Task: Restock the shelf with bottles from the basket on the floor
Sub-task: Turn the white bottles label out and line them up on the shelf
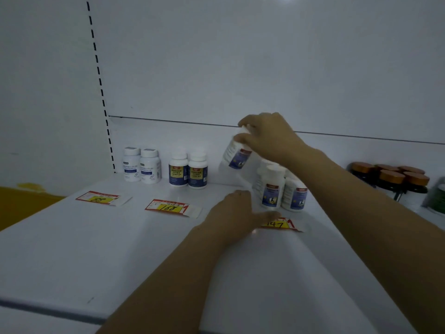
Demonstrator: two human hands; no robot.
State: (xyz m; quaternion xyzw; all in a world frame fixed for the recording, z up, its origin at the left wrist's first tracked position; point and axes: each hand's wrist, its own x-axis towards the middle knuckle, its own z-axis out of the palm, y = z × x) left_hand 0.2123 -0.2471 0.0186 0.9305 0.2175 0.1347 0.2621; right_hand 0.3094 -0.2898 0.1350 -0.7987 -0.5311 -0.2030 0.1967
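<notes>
My right hand (pixel 267 136) grips the cap end of a white bottle with a blue label (pixel 234 156), holding it tilted above the white shelf (pixel 96 249). Just right of it stands a cluster of matching white bottles (pixel 281 189). My left hand (pixel 237 213) lies flat on the shelf in front of that cluster, fingers straight, its thumb on a price tag reading 147 (pixel 284 224). The basket is out of view.
Two white bottles (pixel 142 165) and two dark-blue-labelled bottles (pixel 187 169) stand at the back left. Price tags (pixel 173 208) lie on the shelf. Dark jars with orange lids (pixel 395 179) stand at the right. A slotted upright (pixel 101 92) runs up the back left.
</notes>
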